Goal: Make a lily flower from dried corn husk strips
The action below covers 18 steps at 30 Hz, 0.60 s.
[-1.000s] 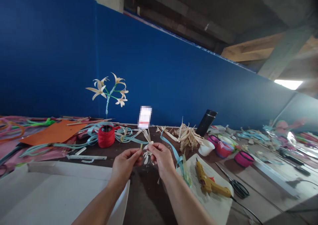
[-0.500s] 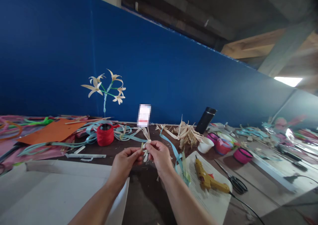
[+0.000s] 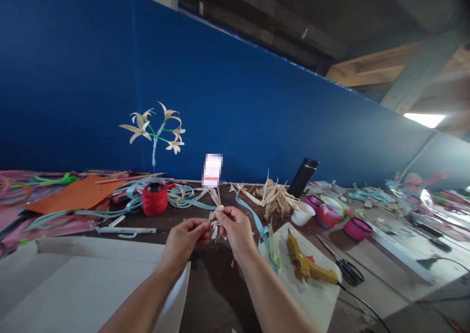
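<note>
Over the middle of the dark table, both hands meet with thumbs and fingertips pinched together. Between them is a small pale piece of dried husk (image 3: 217,211), partly hidden by the fingers. My left hand (image 3: 188,236) pinches its left side, where a thin greenish bit shows. My right hand (image 3: 235,227) is closed on the upper right side of the same piece. Pale petal-like scraps (image 3: 215,232) show just below the fingertips. Behind the hands lie more pale husk strips (image 3: 212,196) and a light blue ribbon (image 3: 253,213).
A husk flower stem (image 3: 154,147) stands at the back left, near a red ribbon roll (image 3: 154,201). On the right are a husk pile (image 3: 277,198), a black flask (image 3: 303,177), a yellow glue gun (image 3: 306,264) on paper and black scissors (image 3: 348,270). White sheeting (image 3: 91,279) lies at left.
The view has shifted very slightly. My right fingers have moved a little over the husk piece; both hands keep their pinch on it.
</note>
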Motion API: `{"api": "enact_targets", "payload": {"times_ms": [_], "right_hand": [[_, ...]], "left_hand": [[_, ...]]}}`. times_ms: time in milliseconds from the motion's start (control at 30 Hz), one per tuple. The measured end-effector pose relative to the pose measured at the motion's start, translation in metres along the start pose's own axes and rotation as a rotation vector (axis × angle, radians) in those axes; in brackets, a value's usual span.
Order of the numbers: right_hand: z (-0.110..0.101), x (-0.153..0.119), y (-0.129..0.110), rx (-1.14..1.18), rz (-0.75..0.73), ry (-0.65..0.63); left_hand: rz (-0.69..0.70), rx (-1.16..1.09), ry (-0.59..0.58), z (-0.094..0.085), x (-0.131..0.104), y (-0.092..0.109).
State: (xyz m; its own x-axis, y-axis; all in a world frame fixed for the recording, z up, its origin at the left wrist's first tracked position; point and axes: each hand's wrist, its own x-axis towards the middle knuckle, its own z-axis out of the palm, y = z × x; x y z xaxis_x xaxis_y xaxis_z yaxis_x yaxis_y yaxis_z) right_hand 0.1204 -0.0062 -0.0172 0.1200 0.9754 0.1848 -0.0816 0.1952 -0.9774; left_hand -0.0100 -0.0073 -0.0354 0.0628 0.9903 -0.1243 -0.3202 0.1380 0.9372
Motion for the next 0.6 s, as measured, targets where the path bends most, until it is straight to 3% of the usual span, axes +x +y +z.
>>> {"api": "enact_targets", "payload": {"times_ms": [600], "right_hand": [[-0.0019,-0.0014,-0.0037,-0.087,-0.028,-0.002]], "left_hand": [[-0.012,-0.005,0.001,-0.0002,0.0010,-0.0005]]}}
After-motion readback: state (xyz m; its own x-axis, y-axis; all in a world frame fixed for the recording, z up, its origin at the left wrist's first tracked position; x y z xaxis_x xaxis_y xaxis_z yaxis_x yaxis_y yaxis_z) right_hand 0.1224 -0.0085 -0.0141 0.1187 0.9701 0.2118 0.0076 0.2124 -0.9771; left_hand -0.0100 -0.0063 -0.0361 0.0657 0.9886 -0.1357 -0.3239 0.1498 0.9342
